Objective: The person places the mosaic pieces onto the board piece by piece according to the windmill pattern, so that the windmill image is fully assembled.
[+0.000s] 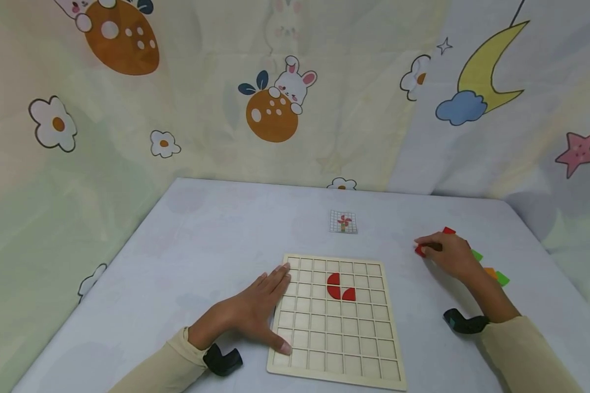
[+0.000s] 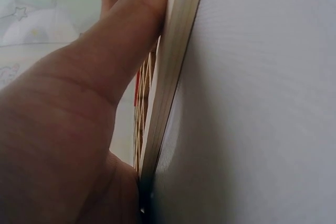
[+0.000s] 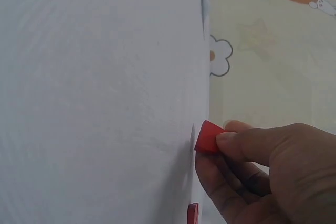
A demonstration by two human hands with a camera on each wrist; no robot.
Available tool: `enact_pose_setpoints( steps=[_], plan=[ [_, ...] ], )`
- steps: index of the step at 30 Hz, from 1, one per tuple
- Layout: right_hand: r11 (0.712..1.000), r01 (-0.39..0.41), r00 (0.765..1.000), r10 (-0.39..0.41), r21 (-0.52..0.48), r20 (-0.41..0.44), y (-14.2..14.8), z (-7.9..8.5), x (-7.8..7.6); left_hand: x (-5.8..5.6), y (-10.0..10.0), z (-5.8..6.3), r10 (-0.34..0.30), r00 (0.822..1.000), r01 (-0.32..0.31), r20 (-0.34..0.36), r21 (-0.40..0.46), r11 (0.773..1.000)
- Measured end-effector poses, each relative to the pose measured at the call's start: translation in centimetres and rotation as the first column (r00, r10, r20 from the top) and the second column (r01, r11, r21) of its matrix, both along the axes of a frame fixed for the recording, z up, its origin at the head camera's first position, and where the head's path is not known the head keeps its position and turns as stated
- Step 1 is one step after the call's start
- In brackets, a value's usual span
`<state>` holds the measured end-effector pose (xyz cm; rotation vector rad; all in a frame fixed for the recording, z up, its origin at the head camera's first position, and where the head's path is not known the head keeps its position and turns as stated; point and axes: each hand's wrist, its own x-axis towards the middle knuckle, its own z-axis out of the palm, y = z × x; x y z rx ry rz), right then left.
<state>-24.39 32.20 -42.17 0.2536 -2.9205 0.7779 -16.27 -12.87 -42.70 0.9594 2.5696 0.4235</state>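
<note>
A wooden grid board point(image 1: 319, 327) lies on the table, with three red quarter-circle pieces point(image 1: 334, 293) set in cells of its upper half. My left hand point(image 1: 255, 305) rests along the board's left edge, fingers spread and straight, the thumb on the lower left. Seen from the left wrist, the thumb point(image 2: 131, 19) lies against the board's side point(image 2: 170, 72). Out to the right of the board, my right hand point(image 1: 452, 254) pinches a red piece point(image 3: 209, 137) between thumb and fingers, close over the table.
Around and behind the right hand lie loose pieces: a red one point(image 1: 449, 230), an orange one point(image 1: 490, 272) and green ones point(image 1: 502, 278). A small card point(image 1: 343, 222) with a gridded pinwheel picture lies beyond the board. A printed curtain point(image 1: 201, 109) hangs behind the table.
</note>
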Motion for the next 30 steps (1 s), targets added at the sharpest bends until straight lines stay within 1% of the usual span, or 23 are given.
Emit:
enact_pose_setpoints(
  steps=[8,11,15,17,19,21,23,26,30],
  plan=[
    [0.997,-0.064,0.998,0.063,-0.049,-0.022,-0.5,0.0,0.3,0.1,0.0,-0.2,0.003,1.0,-0.003,-0.012,-0.011,1.0],
    [0.997,-0.062,0.998,0.061,-0.055,-0.017,-0.9,0.0,0.5,0.1,0.0,-0.1,0.001,1.0,-0.001,-0.014,-0.008,1.0],
    [0.997,-0.026,1.0,0.025,-0.079,-0.019,-2.0,0.4,1.0,0.0,0.0,-0.2,0.0,1.0,0.0,-0.014,-0.002,1.0],
    [0.995,-0.016,0.999,0.011,-0.103,-0.045,-2.7,0.8,1.5,0.0,0.0,-0.2,-0.001,1.0,0.001,-0.012,0.002,1.0],
    [0.99,-0.025,0.997,0.015,-0.137,-0.078,-3.4,1.2,2.0,0.0,0.0,-0.2,-0.001,1.0,0.001,-0.01,0.002,1.0],
    [0.985,-0.06,0.992,0.04,-0.164,-0.119,-4.0,1.5,2.4,0.0,0.0,-0.1,-0.002,1.0,0.002,-0.011,-0.002,1.0],
    [0.98,-0.093,0.988,0.068,-0.177,-0.139,-4.5,1.7,2.7,0.1,0.1,-0.1,-0.003,1.0,0.003,-0.013,-0.009,1.0],
    [0.974,-0.119,0.989,0.099,-0.191,-0.111,-5.2,2.0,3.1,0.1,0.1,0.0,-0.004,1.0,0.003,-0.018,-0.022,1.0],
    [0.969,-0.143,0.99,0.141,-0.202,-0.024,-6.2,1.9,3.8,0.1,0.0,0.0,-0.006,1.0,0.006,-0.014,-0.013,1.0]
  ],
)
